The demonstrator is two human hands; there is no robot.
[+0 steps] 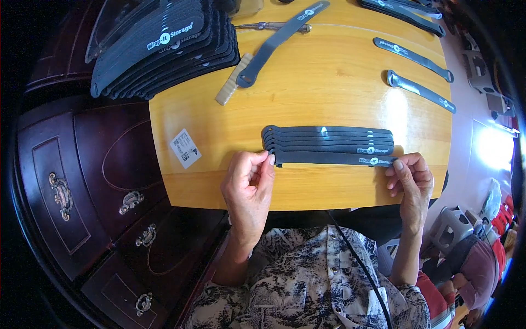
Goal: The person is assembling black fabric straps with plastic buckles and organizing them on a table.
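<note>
A long dark strap (pixel 323 158) with white print is stretched level between my hands, near the front edge of the table. My left hand (pixel 249 178) pinches its left end, and my right hand (pixel 411 178) grips its printed right end between thumb and fingers. Just beyond it lies a neat row of overlapping dark straps (pixel 329 138), their rounded looped ends stepped at the left. The held strap runs along the near side of that row; whether it touches the table cannot be made out.
A tall stack of dark straps (pixel 164 55) stands at the back left. Near it lie a loose strap (pixel 279 41), a screwdriver (pixel 263 26) and a tan ridged strip (pixel 233 82). A white label (pixel 186 148) sits at left. More straps (pixel 413 59) lie at right; a person (pixel 476 268) is beyond.
</note>
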